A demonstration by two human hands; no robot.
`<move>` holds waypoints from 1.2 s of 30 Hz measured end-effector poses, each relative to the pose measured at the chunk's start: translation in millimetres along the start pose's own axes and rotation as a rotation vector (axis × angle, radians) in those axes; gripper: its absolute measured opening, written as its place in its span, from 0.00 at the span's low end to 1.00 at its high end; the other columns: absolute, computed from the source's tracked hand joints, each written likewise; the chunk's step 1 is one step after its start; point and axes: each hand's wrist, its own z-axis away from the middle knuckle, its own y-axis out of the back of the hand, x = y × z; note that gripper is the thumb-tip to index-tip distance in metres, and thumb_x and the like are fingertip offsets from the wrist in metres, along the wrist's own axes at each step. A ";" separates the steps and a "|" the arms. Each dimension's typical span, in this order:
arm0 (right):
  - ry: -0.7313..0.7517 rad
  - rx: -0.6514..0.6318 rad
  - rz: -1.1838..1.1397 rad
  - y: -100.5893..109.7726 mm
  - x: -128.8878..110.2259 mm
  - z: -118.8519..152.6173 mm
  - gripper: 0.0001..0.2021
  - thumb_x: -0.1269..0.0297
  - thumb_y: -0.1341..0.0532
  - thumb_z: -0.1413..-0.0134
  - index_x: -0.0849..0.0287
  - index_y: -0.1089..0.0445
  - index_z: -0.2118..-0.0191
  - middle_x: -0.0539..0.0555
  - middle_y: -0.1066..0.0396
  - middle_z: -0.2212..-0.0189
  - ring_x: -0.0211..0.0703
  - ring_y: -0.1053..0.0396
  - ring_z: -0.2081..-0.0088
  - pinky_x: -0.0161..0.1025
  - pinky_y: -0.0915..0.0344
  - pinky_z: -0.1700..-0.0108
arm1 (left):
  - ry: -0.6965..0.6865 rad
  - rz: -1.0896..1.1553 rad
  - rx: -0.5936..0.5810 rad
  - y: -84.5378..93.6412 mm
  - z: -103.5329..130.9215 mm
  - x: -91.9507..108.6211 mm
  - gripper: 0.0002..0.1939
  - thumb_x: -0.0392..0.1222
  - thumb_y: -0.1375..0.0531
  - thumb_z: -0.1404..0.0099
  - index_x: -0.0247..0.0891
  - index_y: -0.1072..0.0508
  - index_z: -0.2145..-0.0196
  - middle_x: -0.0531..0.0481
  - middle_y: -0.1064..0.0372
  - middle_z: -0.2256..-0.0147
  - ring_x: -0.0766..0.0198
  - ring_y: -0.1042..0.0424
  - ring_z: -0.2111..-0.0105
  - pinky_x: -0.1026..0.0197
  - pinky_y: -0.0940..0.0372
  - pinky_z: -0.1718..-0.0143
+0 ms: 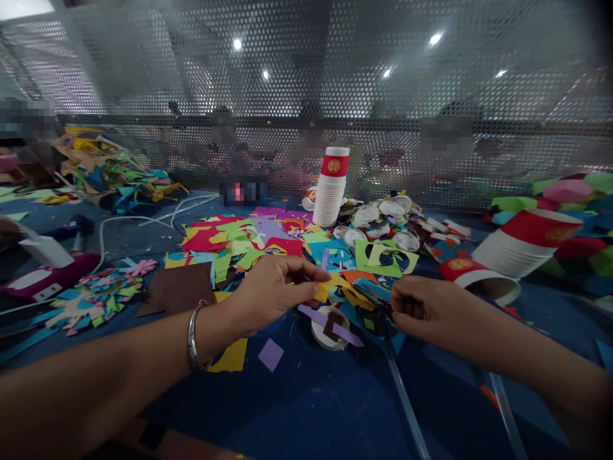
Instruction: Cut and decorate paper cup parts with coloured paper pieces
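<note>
Pinching a yellow scrap [324, 291] over the blue table [297, 409], the left hand [272, 291] faces the right hand [421, 310], clenched on scissors [378, 306]. Paper scraps [239, 246], a cup stack [330, 188] and lids [387, 220] crowd behind.

Matt paper scraps [239, 246]; shiny metal bangle [193, 335]; perforated metal screen [306, 96].

Centre: we see the loose heap of cut coloured paper scraps [249, 246] on the dark blue table [306, 409].
Behind: the upright stack of white paper cups with a red-banded top [330, 188], with round cut-out cup bottoms [383, 220] just right.
Right: the toppled stack of red-rimmed paper cups [522, 246].
Left: the flat brown paper sheet [177, 287].
</note>
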 end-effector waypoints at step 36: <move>0.007 -0.106 -0.760 -8.4 -45.3 2.6 0.20 0.42 0.41 0.35 0.56 0.35 0.57 0.47 0.40 0.70 0.37 0.47 0.71 0.35 0.49 0.70 | -0.104 -0.103 -0.001 -0.7 1.8 -5.1 0.15 0.39 0.33 0.41 0.36 0.22 0.55 0.47 0.23 0.62 0.64 0.26 0.64 0.60 0.31 0.60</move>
